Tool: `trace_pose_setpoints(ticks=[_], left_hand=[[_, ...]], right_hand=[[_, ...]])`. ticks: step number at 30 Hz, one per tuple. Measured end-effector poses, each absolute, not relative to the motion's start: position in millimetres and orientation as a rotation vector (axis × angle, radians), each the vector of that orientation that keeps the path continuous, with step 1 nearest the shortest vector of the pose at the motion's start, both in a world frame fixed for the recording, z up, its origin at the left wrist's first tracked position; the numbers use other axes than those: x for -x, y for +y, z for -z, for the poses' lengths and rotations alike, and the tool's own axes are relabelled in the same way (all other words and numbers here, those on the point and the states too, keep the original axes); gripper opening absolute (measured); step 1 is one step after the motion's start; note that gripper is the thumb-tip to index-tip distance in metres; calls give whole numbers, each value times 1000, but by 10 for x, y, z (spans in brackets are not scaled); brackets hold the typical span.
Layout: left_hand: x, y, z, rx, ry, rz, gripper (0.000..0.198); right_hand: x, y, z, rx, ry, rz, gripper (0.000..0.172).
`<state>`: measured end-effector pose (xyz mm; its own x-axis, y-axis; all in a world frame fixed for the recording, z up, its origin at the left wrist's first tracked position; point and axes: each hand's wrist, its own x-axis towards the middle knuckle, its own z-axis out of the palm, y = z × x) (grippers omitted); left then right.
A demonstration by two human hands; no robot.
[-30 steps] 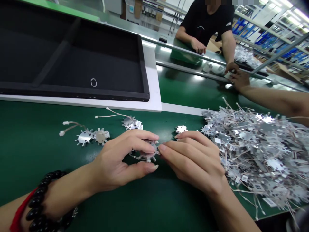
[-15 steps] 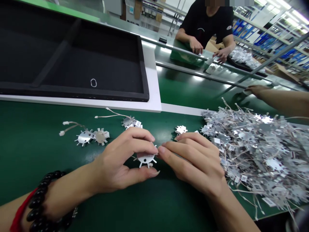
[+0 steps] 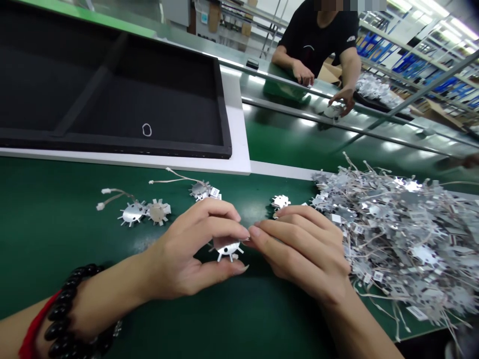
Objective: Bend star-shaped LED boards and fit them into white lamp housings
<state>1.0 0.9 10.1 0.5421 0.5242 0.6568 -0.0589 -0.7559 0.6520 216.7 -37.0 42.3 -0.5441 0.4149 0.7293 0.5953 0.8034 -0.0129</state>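
My left hand [image 3: 202, 244] is closed around a round silver metal plate [image 3: 228, 251] with short prongs along its edge, thumb below and fingers over the top. My right hand [image 3: 299, 244] meets it from the right, fingertips pressed together at the plate's right side; what they pinch is hidden. Just beyond my right fingers lies another pronged plate [image 3: 280, 201]. To the left, a pair of joined pronged plates [image 3: 132, 213] rests on the green table with two white-tipped wires. A similar wired piece [image 3: 200, 190] lies behind my left hand.
A big heap of silver pronged plates with wires [image 3: 404, 239] covers the table's right side. At the back left stands a black tray [image 3: 228, 149] on a white board [image 3: 239, 162]. Across the metal rails, a co-worker [image 3: 318, 45] handles a pale part.
My hands and the plate have shifted only slightly. The co-worker's hand has moved down onto the pale part. An arm at the far right has mostly withdrawn from view.
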Motion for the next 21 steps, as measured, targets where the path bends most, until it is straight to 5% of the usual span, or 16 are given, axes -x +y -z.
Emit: trace_pose_setpoints(ticks=[13,21], left_hand=[[45,36,-107,-2235,348,-1245,37],[44,29,-87,-1965,412,-1154,22]], right_hand=[[-2166,-335,-412,765,-2143,328,5],[-2169,-350,-424,760,-2141,329,6]])
